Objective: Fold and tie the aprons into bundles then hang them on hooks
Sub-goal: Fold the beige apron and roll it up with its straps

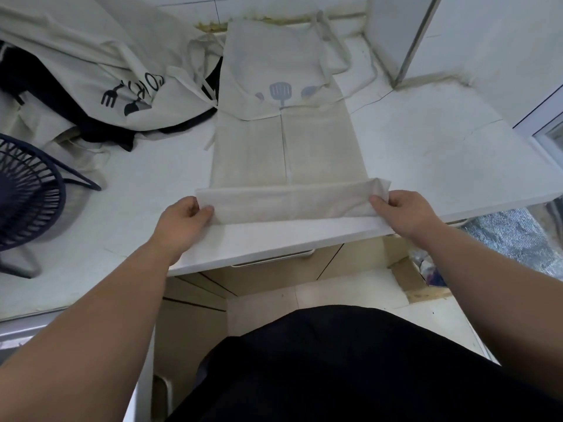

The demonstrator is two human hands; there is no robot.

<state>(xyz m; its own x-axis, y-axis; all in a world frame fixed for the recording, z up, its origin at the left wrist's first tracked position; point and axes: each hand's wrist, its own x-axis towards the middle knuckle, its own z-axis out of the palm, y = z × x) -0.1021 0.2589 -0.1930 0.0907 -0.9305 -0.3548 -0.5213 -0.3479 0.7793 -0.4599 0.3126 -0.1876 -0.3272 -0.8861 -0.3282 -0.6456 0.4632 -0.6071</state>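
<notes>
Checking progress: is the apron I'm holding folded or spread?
Partly folded: apron narrowed to a strip, near end turned over in left hand and right hand.

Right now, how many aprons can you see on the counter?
2 clearly: a flat apron mid-counter, its folded near end pinched by left hand and right hand; a printed apron heaped at left. Dark cloth beneath may be more.

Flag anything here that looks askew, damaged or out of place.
The rolled hem of the flat apron is uneven: its end by the right hand is crumpled, with layers splayed. The counter shows thin cracks on the right, and other aprons lie heaped at the back left.
</notes>
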